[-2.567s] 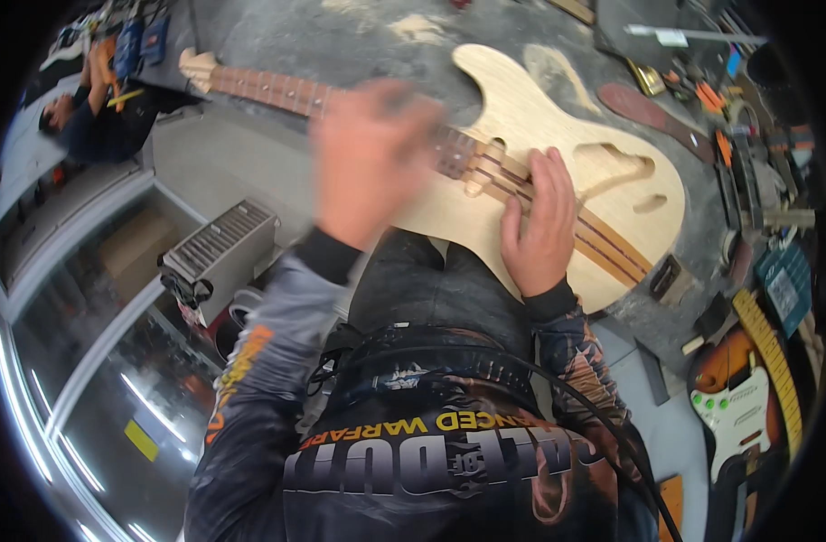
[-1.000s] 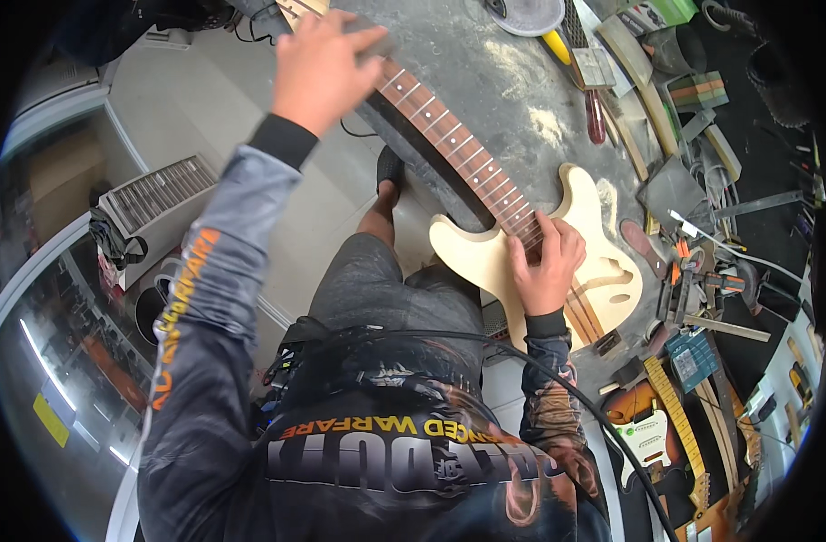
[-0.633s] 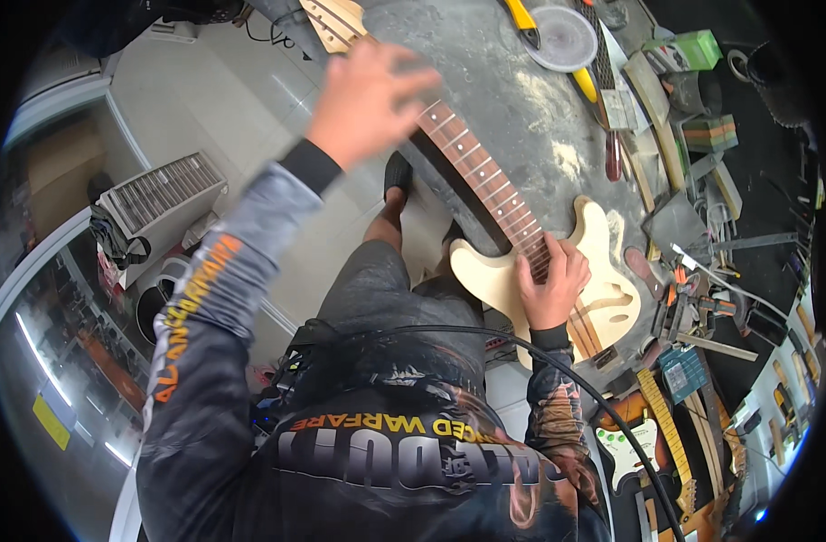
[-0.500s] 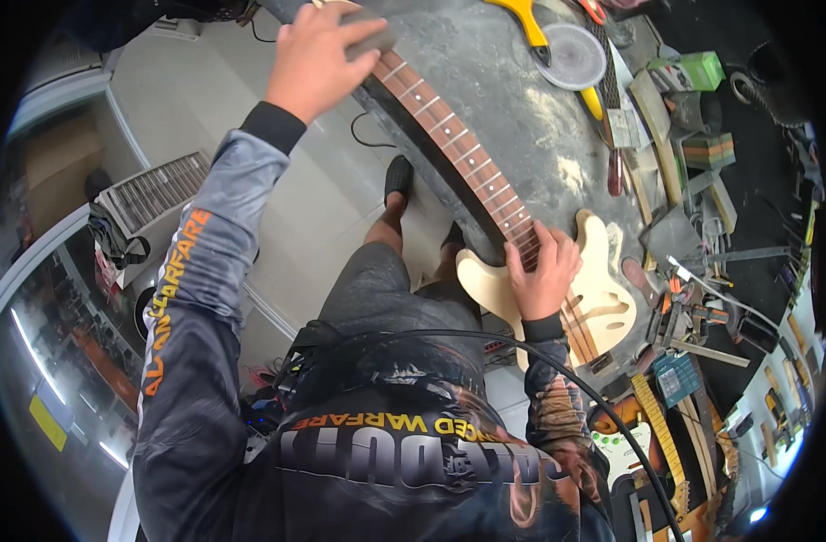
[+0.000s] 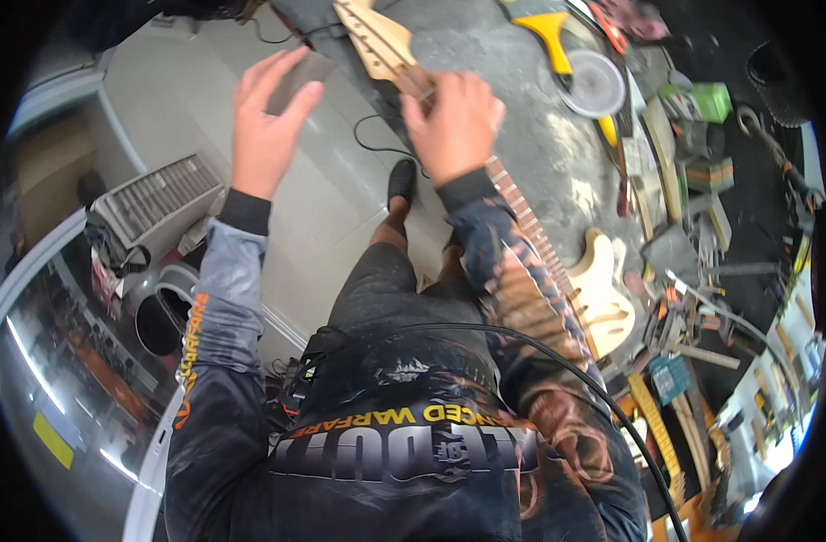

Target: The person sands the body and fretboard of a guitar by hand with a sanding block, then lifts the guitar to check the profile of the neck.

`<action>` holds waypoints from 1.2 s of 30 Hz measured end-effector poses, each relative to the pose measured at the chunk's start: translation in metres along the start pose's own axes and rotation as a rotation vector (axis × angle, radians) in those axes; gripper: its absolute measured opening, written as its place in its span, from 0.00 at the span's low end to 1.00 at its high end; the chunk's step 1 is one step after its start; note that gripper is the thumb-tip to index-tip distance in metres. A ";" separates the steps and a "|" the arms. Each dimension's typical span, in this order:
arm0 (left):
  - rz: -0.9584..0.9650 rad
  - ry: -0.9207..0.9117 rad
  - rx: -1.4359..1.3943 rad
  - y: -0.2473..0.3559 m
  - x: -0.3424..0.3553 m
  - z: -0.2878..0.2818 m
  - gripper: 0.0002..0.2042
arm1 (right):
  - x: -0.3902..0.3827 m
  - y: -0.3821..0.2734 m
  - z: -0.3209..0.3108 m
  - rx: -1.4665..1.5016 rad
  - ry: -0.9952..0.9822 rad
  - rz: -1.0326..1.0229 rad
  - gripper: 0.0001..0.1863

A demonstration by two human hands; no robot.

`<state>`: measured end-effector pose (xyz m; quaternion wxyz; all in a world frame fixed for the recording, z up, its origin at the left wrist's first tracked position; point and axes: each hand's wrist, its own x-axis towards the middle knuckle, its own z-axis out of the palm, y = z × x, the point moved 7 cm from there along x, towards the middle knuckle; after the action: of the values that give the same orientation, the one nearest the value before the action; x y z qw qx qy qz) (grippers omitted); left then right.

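Observation:
A small grey block [image 5: 299,85], which looks like a sanding pad, is pinched between the thumb and fingers of my left hand [image 5: 264,131]. That hand is raised over the floor, apart from the guitar. An unfinished electric guitar lies diagonally along the bench edge. Its pale headstock [image 5: 374,38] points to the far left, and its bare wooden body [image 5: 605,298] rests at the right. My right hand [image 5: 455,125] grips the neck [image 5: 532,224] just below the headstock, thumb on the near side. My right forearm covers part of the neck and body.
The grey dusty bench [image 5: 549,172] holds a yellow-handled brush [image 5: 547,41] and a round translucent lid [image 5: 596,83]. Wood strips, a green box [image 5: 709,103] and clamps [image 5: 689,298] crowd its right side. A black cable [image 5: 558,357] crosses in front of me.
My left hand has lifted the grey block off the headstock end and moved left. My right hand has gone from the body end of the neck up to the headstock end.

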<state>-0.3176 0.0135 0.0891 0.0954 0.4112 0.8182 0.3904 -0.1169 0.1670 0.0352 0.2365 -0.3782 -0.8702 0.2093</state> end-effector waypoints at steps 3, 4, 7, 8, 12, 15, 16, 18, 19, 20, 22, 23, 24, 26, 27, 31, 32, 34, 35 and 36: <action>0.006 -0.052 -0.075 0.007 0.009 0.006 0.22 | 0.001 -0.005 0.002 -0.011 -0.007 -0.019 0.20; -0.004 -0.075 -0.107 0.013 0.010 0.014 0.22 | -0.006 0.000 -0.005 -0.018 -0.003 -0.019 0.21; 0.087 -0.143 -0.061 0.042 0.007 0.050 0.23 | -0.052 0.029 -0.042 0.073 -0.020 0.040 0.22; 0.206 -0.165 0.013 0.056 0.004 0.064 0.24 | -0.070 0.041 -0.062 0.058 -0.011 0.057 0.22; 0.465 -0.293 0.141 0.144 -0.042 0.135 0.24 | -0.159 0.100 -0.139 -0.042 -0.089 0.130 0.27; 0.452 -0.502 0.032 0.210 -0.112 0.194 0.24 | -0.230 0.143 -0.191 -0.145 -0.118 0.217 0.31; 0.455 -0.590 0.017 0.232 -0.139 0.212 0.24 | -0.250 0.154 -0.206 -0.177 -0.132 0.247 0.32; 0.568 -0.664 -0.016 0.270 -0.197 0.245 0.23 | -0.287 0.175 -0.229 -0.238 -0.176 0.290 0.33; 0.587 -0.685 -0.043 0.290 -0.220 0.257 0.23 | -0.309 0.189 -0.236 -0.221 -0.167 0.333 0.34; 0.607 -0.705 -0.072 0.303 -0.235 0.264 0.23 | -0.319 0.193 -0.241 -0.217 -0.168 0.334 0.34; 0.611 -0.749 -0.030 0.296 -0.246 0.274 0.23 | -0.336 0.203 -0.249 -0.122 -0.141 0.371 0.35; 0.618 -0.789 0.006 0.290 -0.247 0.280 0.24 | -0.338 0.203 -0.246 -0.130 -0.157 0.358 0.36; 0.634 -0.766 0.111 0.276 -0.238 0.276 0.24 | -0.339 0.202 -0.243 -0.119 -0.159 0.355 0.36; 0.584 -0.680 0.213 0.246 -0.193 0.250 0.23 | -0.338 0.203 -0.242 -0.106 -0.139 0.343 0.36; 0.530 -0.576 0.285 0.230 -0.169 0.236 0.21 | -0.340 0.204 -0.241 -0.110 -0.139 0.334 0.37; 0.467 -0.320 0.392 0.244 -0.171 0.230 0.20 | -0.347 0.209 -0.238 -0.089 -0.115 0.289 0.37; 0.518 -0.432 0.280 0.274 -0.214 0.255 0.20 | -0.349 0.210 -0.237 -0.077 -0.101 0.283 0.38; 0.567 -0.545 0.170 0.300 -0.248 0.280 0.20 | -0.351 0.213 -0.238 -0.061 -0.085 0.278 0.38; 0.596 -0.598 0.187 0.305 -0.255 0.286 0.20 | -0.352 0.213 -0.237 -0.052 -0.078 0.274 0.39; 0.624 -0.651 0.203 0.308 -0.262 0.289 0.20 | -0.353 0.213 -0.237 -0.044 -0.072 0.269 0.40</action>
<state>0.1727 0.0899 0.0709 0.1846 0.7464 0.6167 0.1690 0.3497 0.0773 0.0194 0.1665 -0.4888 -0.8239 0.2335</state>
